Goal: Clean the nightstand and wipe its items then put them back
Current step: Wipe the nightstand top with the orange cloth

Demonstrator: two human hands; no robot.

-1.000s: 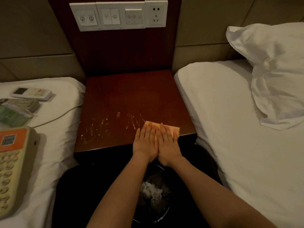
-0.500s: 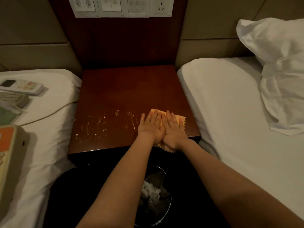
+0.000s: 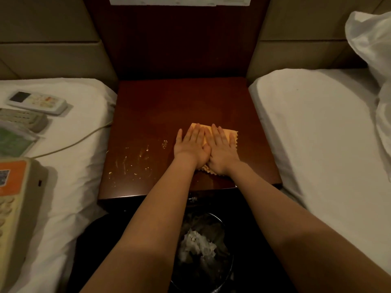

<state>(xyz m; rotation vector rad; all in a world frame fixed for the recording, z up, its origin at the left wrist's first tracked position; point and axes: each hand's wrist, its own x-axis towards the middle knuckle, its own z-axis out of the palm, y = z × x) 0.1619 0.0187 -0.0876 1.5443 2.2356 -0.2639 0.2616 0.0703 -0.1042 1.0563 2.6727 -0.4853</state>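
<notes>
Presses cloth (image 3: pixel 231 133) flat onto desk (image 3: pixel 169 106) under left hand (image 3: pixel 191 148) and right hand (image 3: pixel 222 152), palms down, fingers straight, sides touching. Leaves cloth edges showing beyond right fingertips (image 3: pixel 214 129) and beneath both wrists. Leaves crumbs (image 3: pixel 135 161) streaked on desk left of left hand.

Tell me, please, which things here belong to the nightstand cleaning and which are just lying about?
Job: nightstand, orange cloth under left hand and right hand, crumbs, white remote, telephone, waste bin.
Lying about: pillow, right bed, switch panel.
</notes>
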